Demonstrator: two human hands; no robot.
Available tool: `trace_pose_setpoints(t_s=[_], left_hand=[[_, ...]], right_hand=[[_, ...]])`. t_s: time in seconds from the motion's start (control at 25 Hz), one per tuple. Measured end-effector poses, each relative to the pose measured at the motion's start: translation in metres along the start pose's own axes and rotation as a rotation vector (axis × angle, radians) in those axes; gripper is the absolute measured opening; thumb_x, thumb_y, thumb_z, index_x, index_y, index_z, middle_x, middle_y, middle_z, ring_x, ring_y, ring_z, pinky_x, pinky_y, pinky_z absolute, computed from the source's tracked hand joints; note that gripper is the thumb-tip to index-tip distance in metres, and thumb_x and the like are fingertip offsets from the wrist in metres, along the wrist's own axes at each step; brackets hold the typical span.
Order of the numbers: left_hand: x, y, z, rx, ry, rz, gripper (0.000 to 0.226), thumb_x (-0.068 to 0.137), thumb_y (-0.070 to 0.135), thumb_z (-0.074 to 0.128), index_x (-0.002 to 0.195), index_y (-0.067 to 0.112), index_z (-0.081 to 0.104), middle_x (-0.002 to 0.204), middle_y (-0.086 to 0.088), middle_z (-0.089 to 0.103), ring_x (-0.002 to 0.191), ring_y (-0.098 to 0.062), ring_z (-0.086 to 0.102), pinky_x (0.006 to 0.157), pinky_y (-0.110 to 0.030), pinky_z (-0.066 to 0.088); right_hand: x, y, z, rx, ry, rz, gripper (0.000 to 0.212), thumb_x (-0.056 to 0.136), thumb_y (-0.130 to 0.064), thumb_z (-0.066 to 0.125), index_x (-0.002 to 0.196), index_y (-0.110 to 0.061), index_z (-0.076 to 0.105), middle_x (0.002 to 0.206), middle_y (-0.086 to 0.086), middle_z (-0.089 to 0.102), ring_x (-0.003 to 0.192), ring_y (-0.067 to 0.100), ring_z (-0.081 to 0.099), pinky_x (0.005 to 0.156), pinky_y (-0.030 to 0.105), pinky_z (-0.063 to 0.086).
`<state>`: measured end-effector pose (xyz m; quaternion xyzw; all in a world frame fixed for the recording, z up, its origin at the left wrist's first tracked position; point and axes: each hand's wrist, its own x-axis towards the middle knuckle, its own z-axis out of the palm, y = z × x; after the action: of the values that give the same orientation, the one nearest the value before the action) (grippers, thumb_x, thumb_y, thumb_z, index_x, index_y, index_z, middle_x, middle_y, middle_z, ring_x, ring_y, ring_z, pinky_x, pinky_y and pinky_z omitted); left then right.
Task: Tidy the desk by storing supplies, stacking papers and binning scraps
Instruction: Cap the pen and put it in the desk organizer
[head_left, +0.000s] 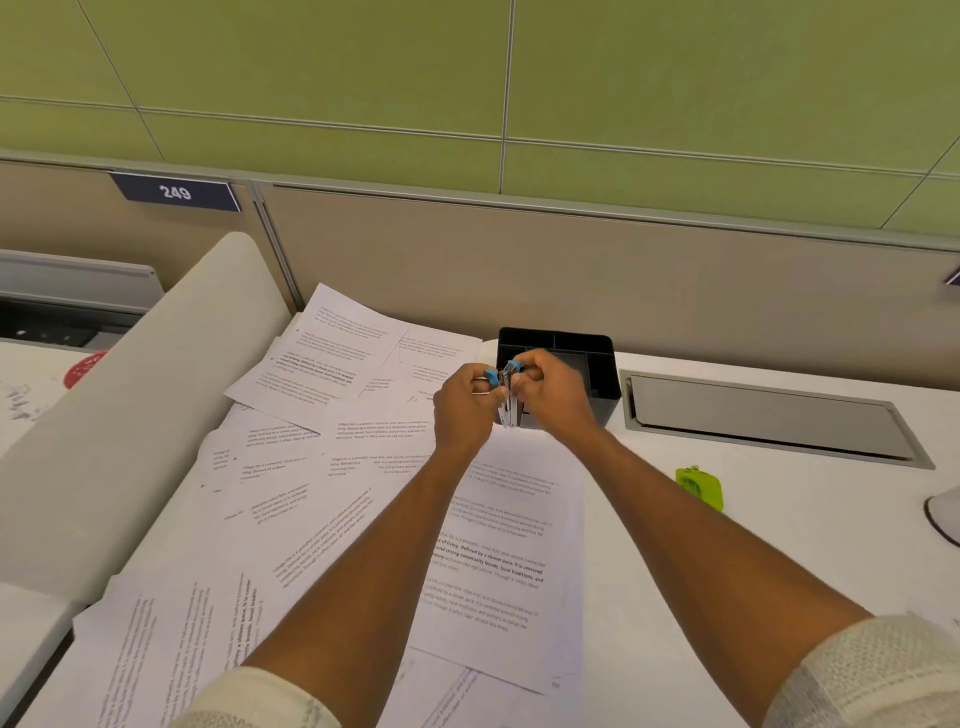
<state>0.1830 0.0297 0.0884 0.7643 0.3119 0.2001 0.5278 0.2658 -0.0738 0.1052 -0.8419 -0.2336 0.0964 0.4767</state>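
Both my hands meet just in front of a black desk organiser (597, 345) at the back of the white desk (779, 530). My left hand (462, 410) and my right hand (553, 397) together grip a small blue and metal stapler (508, 387), held upright with its metal end pointing down. Several printed sheets of paper (358, 467) lie scattered and overlapping across the left and middle of the desk, under my forearms. The organiser's compartments look dark; what is inside I cannot tell.
A green sticky-note pad or tag (700, 487) lies right of the papers. A grey cable hatch (769, 415) sits in the desk at the right. A white partition (135, 415) bounds the left side, a beige panel the back. A white rounded object (945, 514) shows at the right edge.
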Motion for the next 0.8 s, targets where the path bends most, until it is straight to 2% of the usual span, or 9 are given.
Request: trace_pose_setpoints(t_s=[0.08, 0.16, 0.32, 0.44, 0.52, 0.64, 0.8], left_hand=[[0.018, 0.009, 0.001, -0.027, -0.016, 0.033, 0.021, 0.086, 0.013, 0.076, 0.104, 0.016, 0.068, 0.085, 0.007, 0.071, 0.079, -0.006, 0.068, 0.078, -0.024, 0.056], [0.034, 0.017, 0.002, -0.025, -0.024, 0.071, 0.021, 0.085, 0.010, 0.075, 0.105, 0.015, 0.069, 0.088, 0.005, 0.073, 0.084, -0.010, 0.071, 0.083, -0.028, 0.057], [0.061, 0.024, 0.007, -0.005, -0.022, 0.104, 0.023, 0.086, 0.010, 0.074, 0.109, 0.012, 0.070, 0.097, -0.002, 0.076, 0.091, -0.013, 0.072, 0.085, -0.027, 0.056], [0.073, 0.020, 0.012, 0.068, -0.060, 0.113, 0.024, 0.087, 0.015, 0.074, 0.112, 0.012, 0.072, 0.099, 0.000, 0.076, 0.089, -0.011, 0.070, 0.083, -0.024, 0.053], [0.077, 0.015, 0.015, 0.170, -0.086, 0.121, 0.026, 0.087, 0.020, 0.075, 0.112, 0.013, 0.073, 0.103, -0.001, 0.076, 0.091, -0.013, 0.068, 0.080, -0.020, 0.045], [0.084, 0.003, 0.019, 0.285, -0.112, 0.084, 0.030, 0.086, 0.024, 0.077, 0.113, 0.013, 0.072, 0.105, -0.002, 0.072, 0.087, -0.014, 0.061, 0.078, -0.024, 0.041], [0.089, -0.011, 0.021, 0.393, -0.149, 0.041, 0.020, 0.084, 0.021, 0.078, 0.099, 0.018, 0.065, 0.093, 0.002, 0.063, 0.081, -0.015, 0.057, 0.070, -0.025, 0.037]], right_hand=[[0.020, -0.005, -0.008, -0.027, 0.006, -0.028, 0.023, 0.094, -0.008, 0.057, 0.115, -0.010, 0.065, 0.093, 0.005, 0.070, 0.083, 0.020, 0.067, 0.081, 0.032, 0.057], [0.039, -0.009, -0.013, -0.067, 0.009, -0.062, 0.025, 0.094, -0.008, 0.058, 0.118, -0.009, 0.066, 0.091, 0.000, 0.067, 0.078, 0.014, 0.063, 0.082, 0.029, 0.055], [0.069, -0.007, -0.016, -0.127, 0.009, -0.084, 0.016, 0.092, -0.011, 0.063, 0.108, -0.013, 0.067, 0.076, -0.008, 0.061, 0.068, 0.003, 0.057, 0.070, 0.020, 0.049], [0.081, 0.003, -0.017, -0.185, -0.013, -0.079, 0.010, 0.090, -0.013, 0.068, 0.100, -0.016, 0.067, 0.070, -0.008, 0.061, 0.066, 0.005, 0.058, 0.066, 0.020, 0.046], [0.085, 0.012, -0.017, -0.235, -0.053, -0.064, 0.011, 0.089, -0.014, 0.070, 0.100, -0.016, 0.068, 0.073, -0.001, 0.066, 0.068, 0.012, 0.061, 0.067, 0.023, 0.049], [0.088, 0.021, -0.013, -0.339, -0.135, -0.061, 0.014, 0.088, -0.016, 0.071, 0.102, -0.015, 0.069, 0.075, 0.001, 0.065, 0.066, 0.013, 0.057, 0.063, 0.022, 0.045], [0.091, 0.028, -0.009, -0.498, -0.265, -0.035, 0.020, 0.086, -0.019, 0.073, 0.105, -0.013, 0.070, 0.092, 0.005, 0.069, 0.081, 0.021, 0.064, 0.075, 0.032, 0.053]])
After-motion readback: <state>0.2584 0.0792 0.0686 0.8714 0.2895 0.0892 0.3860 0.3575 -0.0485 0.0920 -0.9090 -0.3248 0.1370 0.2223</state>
